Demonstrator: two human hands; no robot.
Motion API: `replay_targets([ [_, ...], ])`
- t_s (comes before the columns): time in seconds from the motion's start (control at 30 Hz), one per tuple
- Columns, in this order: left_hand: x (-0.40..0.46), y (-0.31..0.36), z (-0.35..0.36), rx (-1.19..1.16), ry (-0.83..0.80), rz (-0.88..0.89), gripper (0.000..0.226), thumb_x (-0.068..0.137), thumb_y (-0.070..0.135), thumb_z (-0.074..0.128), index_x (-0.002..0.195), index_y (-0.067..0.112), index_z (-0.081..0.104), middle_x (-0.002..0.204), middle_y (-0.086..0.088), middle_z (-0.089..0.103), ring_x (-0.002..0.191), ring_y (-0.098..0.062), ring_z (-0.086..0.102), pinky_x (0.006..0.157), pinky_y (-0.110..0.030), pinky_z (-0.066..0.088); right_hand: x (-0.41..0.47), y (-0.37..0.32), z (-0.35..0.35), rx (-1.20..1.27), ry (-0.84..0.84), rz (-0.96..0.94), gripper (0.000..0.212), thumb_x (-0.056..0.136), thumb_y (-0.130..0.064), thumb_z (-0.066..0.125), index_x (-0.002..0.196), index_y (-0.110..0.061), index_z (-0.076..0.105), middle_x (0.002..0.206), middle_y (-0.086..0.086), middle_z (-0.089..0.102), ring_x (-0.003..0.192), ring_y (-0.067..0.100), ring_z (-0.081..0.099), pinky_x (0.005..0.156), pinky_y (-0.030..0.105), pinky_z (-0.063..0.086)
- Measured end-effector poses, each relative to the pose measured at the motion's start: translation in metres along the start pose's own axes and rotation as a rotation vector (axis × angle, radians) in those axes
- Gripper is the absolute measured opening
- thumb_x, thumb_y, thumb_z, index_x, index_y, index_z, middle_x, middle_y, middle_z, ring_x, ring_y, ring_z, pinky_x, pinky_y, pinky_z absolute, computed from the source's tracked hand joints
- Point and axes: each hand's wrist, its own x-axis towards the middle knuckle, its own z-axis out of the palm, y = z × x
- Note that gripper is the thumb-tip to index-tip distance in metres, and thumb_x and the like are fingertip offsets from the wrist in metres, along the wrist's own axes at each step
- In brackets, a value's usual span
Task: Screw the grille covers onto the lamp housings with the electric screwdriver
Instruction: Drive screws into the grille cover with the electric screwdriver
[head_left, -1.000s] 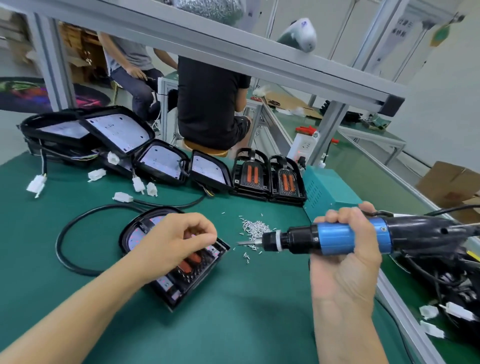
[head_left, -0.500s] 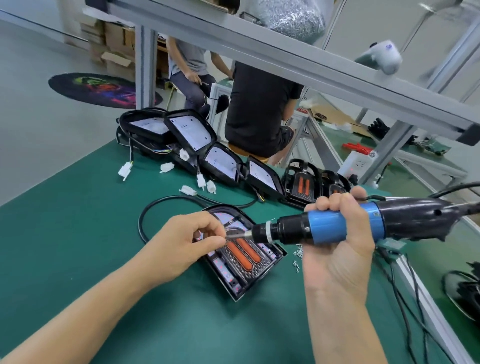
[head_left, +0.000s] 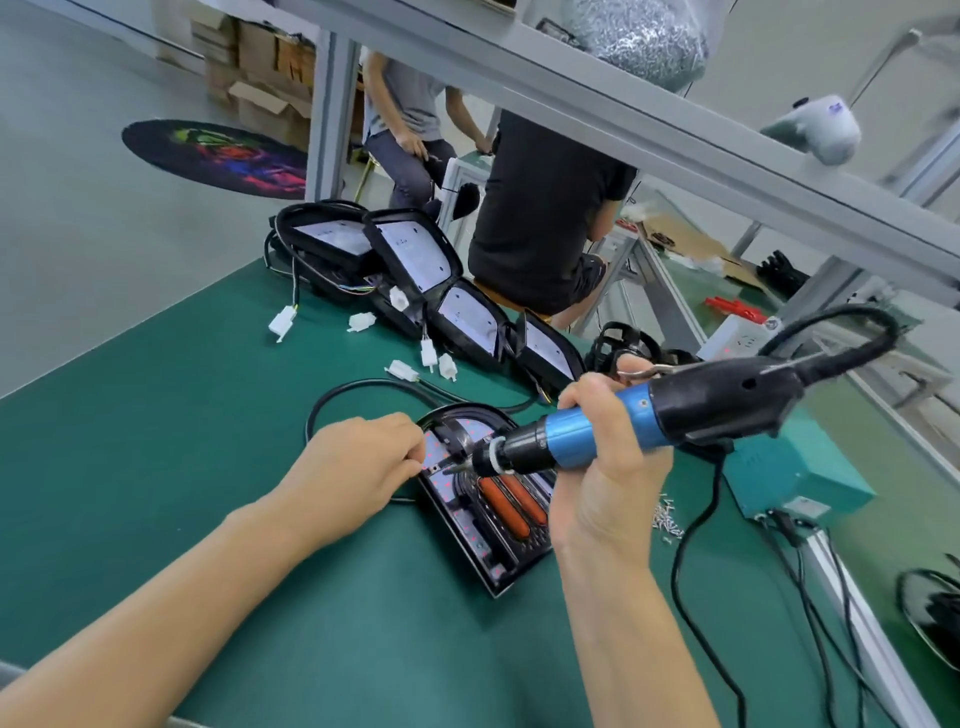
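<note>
Where a position is stated, it is given as a clock direction across the head view, 12 o'clock being the far bench edge.

Right hand (head_left: 605, 467): closed in a full fist around the blue grip of the electric screwdriver (head_left: 623, 426); thumb and fingers are wrapped round the barrel.
Electric screwdriver: held nearly level, with the bit pointed toward 9 o'clock; the tip is placed at the upper left part of the grille cover (head_left: 498, 493). Whether a screw is carried on the bit cannot be told.
Left hand (head_left: 358, 467): set at 9 o'clock of the bit tip, fingers curled in a pinch right at the tip; what is pinched is hidden by the fingers.
Lamp housing (head_left: 480, 499): laid flat on the green bench mat (head_left: 182, 441) between the two hands, rounded end toward 12 o'clock, with the grille cover seated on it and two orange strips visible.
Screws (head_left: 667, 519): a small loose heap is seen on the mat at 3 o'clock of the housing, just beside the right wrist.
Black cable (head_left: 363, 389): looped on the mat at 11 o'clock of the housing.
Other housings (head_left: 415, 260): a row is leaned together at 12 o'clock, with white connectors (head_left: 283, 322) scattered before it.
Teal box (head_left: 795, 467): placed at 3 o'clock, near the bench edge.
</note>
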Motion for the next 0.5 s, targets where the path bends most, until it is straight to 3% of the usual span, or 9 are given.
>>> replay_targets([
  [0.17, 0.004, -0.001, -0.003, 0.08, 0.001, 0.047, 0.018, 0.099, 0.032, 0.041, 0.105, 0.025, 0.056, 0.107, 0.011, 0.058, 0.088, -0.019, 0.055, 0.069, -0.023, 0.027, 0.003, 0.016, 0.01, -0.035, -0.031, -0.008, 0.03, 0.073, -0.002, 0.066, 0.092, -0.022, 0.055, 0.067, -0.004, 0.058, 0.068, 0.014, 0.053, 0.07, 0.018, 0.048],
  [0.3, 0.006, -0.003, -0.004, 0.121, 0.011, 0.065, 0.02, 0.099, 0.032, 0.039, 0.106, 0.025, 0.057, 0.108, 0.01, 0.058, 0.09, -0.018, 0.056, 0.078, -0.025, 0.035, 0.003, 0.024, 0.01, -0.046, -0.038, 0.032, 0.03, 0.072, -0.004, 0.068, 0.091, -0.024, 0.058, 0.069, -0.003, 0.058, 0.072, 0.017, 0.052, 0.07, 0.019, 0.049],
  [0.5, 0.0, -0.011, -0.002, 0.03, -0.027, 0.114, 0.013, 0.096, 0.028, 0.043, 0.096, 0.022, 0.055, 0.106, 0.01, 0.057, 0.086, -0.018, 0.055, 0.08, -0.027, 0.039, 0.005, 0.025, 0.01, -0.062, -0.051, 0.037, 0.027, 0.072, -0.003, 0.067, 0.089, -0.022, 0.058, 0.07, -0.001, 0.058, 0.071, 0.016, 0.054, 0.071, 0.019, 0.049],
])
